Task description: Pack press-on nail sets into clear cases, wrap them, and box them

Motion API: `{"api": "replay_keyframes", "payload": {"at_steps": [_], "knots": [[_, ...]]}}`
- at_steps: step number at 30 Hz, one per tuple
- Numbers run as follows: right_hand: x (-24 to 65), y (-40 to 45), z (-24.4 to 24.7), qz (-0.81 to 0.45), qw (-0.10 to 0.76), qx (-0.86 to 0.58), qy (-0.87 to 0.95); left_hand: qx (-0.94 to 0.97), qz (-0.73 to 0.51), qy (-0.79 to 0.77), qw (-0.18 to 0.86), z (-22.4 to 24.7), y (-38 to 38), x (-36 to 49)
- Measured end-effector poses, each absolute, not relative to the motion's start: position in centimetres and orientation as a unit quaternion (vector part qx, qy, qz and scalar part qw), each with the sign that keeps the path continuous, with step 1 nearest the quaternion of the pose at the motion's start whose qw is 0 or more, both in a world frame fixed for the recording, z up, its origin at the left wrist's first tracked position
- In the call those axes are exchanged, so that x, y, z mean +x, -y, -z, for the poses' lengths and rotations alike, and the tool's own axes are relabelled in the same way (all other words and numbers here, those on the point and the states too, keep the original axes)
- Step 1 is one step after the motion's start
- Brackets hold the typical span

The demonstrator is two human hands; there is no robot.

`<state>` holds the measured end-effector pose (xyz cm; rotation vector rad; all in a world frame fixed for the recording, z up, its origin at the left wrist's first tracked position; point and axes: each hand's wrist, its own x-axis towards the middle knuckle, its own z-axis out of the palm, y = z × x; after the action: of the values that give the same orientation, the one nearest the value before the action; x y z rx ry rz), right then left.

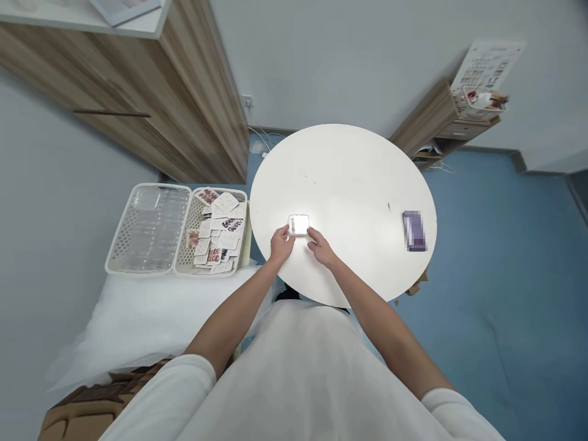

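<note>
A small flat, clear-looking case [299, 224] with a bright white card-like face and a dark pattern along its left side is over the near left part of the round white table [349, 177]. My left hand [282, 244] grips its lower left corner between thumb and fingers. At the lower right corner, my right hand [320, 246] has its fingertips on the case, thumb and fingers curled close together. Glare washes out much of the case's face, and its contents are too small to make out.
To the left, one white basket [110, 248] holds stacked clear plastic cases [149, 229]; another [243, 211] holds many printed cards [220, 236]. A purple box-like object [414, 231], blurred out, lies at the table's right. A wooden cabinet [193, 92] stands behind the baskets.
</note>
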<state>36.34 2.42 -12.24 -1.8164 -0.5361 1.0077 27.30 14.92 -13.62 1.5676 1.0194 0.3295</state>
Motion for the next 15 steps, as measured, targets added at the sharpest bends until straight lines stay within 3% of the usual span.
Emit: {"api": "replay_keyframes", "payload": {"at_steps": [6,15], "knots": [[39.9,8.2,11.9,-0.281,0.462,-0.790,0.289,0.690,-0.113,-0.312,0.643,13.8,-8.1,30.7],[41.8,18.2,13.0,-0.322,0.365,-0.808,0.332,0.757,-0.018,-0.284,0.589,14.0,0.9,31.5]]}}
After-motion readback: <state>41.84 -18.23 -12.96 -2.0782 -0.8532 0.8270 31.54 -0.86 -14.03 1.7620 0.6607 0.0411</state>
